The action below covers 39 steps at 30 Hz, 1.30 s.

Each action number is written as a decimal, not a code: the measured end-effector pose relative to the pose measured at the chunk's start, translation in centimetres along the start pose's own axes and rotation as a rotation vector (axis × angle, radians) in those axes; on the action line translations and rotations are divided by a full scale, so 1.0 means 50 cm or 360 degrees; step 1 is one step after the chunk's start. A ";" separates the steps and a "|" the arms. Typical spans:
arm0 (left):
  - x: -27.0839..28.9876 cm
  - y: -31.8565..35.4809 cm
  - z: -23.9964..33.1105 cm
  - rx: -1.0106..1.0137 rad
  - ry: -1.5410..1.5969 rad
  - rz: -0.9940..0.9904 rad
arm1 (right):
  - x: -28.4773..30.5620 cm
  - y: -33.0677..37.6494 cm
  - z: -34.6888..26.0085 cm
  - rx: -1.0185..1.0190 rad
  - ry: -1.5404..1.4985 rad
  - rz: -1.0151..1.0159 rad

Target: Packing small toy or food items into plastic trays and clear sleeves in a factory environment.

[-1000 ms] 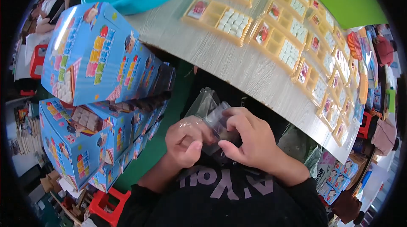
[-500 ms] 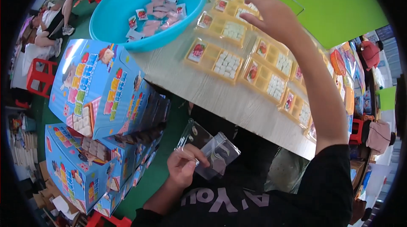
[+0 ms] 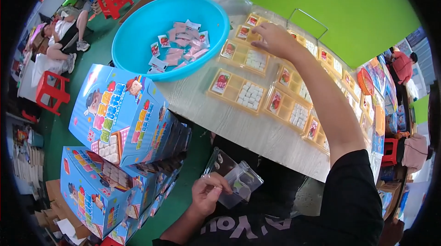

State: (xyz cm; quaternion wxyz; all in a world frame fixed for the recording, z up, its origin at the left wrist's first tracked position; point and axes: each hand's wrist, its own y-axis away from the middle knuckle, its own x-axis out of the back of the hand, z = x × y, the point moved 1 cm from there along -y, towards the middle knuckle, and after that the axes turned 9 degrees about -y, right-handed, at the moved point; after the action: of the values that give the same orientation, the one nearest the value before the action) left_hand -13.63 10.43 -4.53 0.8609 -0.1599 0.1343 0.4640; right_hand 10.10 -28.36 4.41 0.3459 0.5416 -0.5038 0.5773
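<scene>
"Clear, thin plastic packaging (image 3: 245, 179) is held low in front of the body, in the left hand (image 3: 206, 194). That grip is closed on its near edge; whether one piece or several is held cannot be told."

"And the right hand (image 3: 279, 44)?"

"It is stretched out over the rows of shallow, pale-yellow plastic trays (image 3: 235, 90). Its grip appears open, thumb and fingers parted. Nothing is seen pinched there, and whether a tray is touched cannot be told."

"How much has been filled?"

"In the nearest tray, a block of small, rounded white pieces (image 3: 251, 95) is set at one end and a flat sachet with a red picture (image 3: 221, 82) at the other. The compartments between them are bare. The same pattern is shown in the nearby trays, so by that measure they are judged partly filled. Several others are hidden by the arm."

"Is any tray covered by the packaging in hand?"

"None; it is held well apart from them, below the edge of the pale wood-grain bench (image 3: 197, 113)."

"And farther out?"

"Loose pink-and-white sachets (image 3: 174, 57) are kept in a round turquoise plastic basin (image 3: 129, 46) beside the trays. Blue printed cardboard boxes (image 3: 108, 108) are stacked on the left."
</scene>
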 end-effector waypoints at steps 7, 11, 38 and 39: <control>-0.016 -0.003 0.014 -0.0008 -0.0027 0.0032 | 0.003 0.013 -0.006 -0.0150 -0.0059 -0.0139; -0.024 -0.006 0.013 -0.0134 -0.0004 -0.0061 | -0.008 -0.003 -0.009 -0.0248 -0.0172 -0.0290; -0.062 -0.066 0.046 -0.0331 -0.0461 0.0057 | 0.158 0.291 -0.385 0.0347 -0.0850 -0.0083; -0.059 -0.066 0.045 -0.0143 -0.0526 0.0047 | 0.156 0.267 -0.347 0.0365 -0.0701 0.0039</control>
State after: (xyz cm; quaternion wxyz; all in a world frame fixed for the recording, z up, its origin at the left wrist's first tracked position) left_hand -12.25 7.39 -0.88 0.8563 -0.1176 -0.0275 0.5021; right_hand -8.69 -16.28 10.90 0.1570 0.6840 -0.5046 0.5028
